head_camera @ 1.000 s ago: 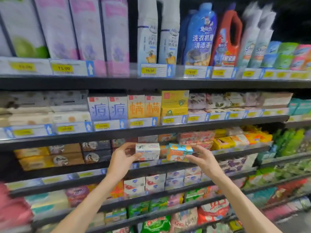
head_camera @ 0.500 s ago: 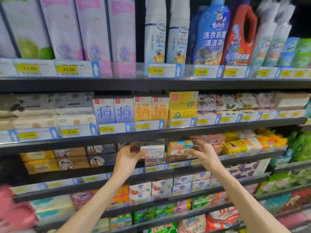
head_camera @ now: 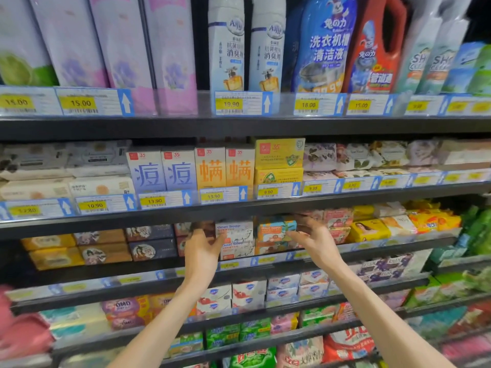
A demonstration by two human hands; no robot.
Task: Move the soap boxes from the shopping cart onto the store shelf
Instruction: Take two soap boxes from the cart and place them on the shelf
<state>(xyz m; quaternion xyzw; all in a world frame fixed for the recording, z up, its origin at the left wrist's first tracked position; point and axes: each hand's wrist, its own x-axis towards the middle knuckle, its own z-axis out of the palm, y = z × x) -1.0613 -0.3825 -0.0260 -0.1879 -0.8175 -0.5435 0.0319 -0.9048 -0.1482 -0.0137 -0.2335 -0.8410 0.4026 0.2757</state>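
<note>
A white Goat Soap box (head_camera: 235, 230) rests on top of another white box on the third shelf (head_camera: 159, 266). Beside it on the right, a blue and orange Goat Soap box (head_camera: 277, 229) lies on an orange stack. My left hand (head_camera: 202, 252) is at the white box's left side, thumb against the box front, fingers spread. My right hand (head_camera: 317, 241) is at the right edge of the blue and orange box, fingers loose and apart. Neither hand wraps a box. The shopping cart is out of view.
Dark shelves run across the whole view. Tall bottles (head_camera: 324, 46) and price tags (head_camera: 231, 104) fill the top shelf; boxed soaps (head_camera: 210, 168) sit just above my hands. Yellow and brown soap boxes (head_camera: 77, 251) lie left, pink and yellow packs (head_camera: 369, 229) right, more packs below.
Both hands pushed the two boxes deeper onto the third shelf and set them on the stacks. The grips have loosened. The camera has moved closer to the shelves.
</note>
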